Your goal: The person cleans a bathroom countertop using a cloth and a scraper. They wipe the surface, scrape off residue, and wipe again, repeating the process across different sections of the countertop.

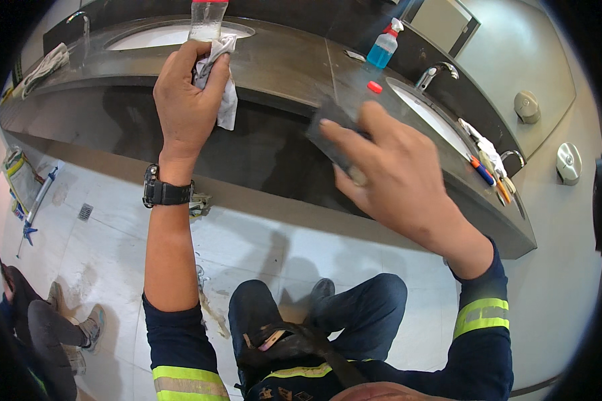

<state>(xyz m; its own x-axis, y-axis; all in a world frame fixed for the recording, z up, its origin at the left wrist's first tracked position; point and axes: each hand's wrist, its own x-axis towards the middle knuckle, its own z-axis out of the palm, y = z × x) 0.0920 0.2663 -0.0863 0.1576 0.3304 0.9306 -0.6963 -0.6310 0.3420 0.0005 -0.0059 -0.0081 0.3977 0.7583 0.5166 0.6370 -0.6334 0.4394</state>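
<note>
My left hand (190,90) is closed around a crumpled white cloth (227,103), which hangs down over the counter's front edge. Just beyond its fingers is a clear bottle (206,23) with a red top, beside the far-left basin; whether the fingers touch it I cannot tell. My right hand (394,167) grips a flat, dark rectangular piece (334,134) between thumb and fingers, above the counter's front edge. Motion blurs that piece, so its exact kind is unclear. A small red cap (374,87) lies on the dark countertop (287,63) beyond my right hand.
A spray bottle (382,48) of blue liquid stands near the back wall. By the right basin (425,110) are a faucet (437,75), a white cloth (481,144) and several pens or tools (491,177). A caulking gun (37,207) and another person's legs (53,334) are at left.
</note>
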